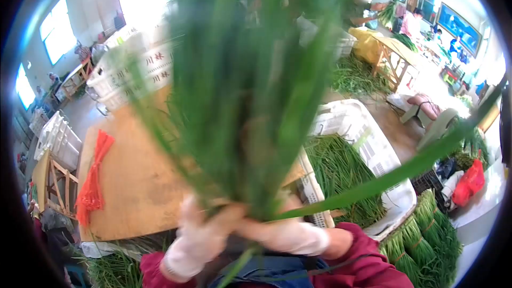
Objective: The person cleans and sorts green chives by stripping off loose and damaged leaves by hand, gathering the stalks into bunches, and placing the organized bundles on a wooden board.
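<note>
Both hands [205, 234] closed around upright green stalks [248, 96], blurred, above worktop's [138, 181] near edge. Stacked white crates [133, 74] read "川林". Bare wood separates stalks from red strands [96, 176].

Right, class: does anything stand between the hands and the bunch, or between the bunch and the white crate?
Nothing visible parts the left hand or right hand from the bunch; both hold it. Toward the crate, its near rim stands between.
</note>
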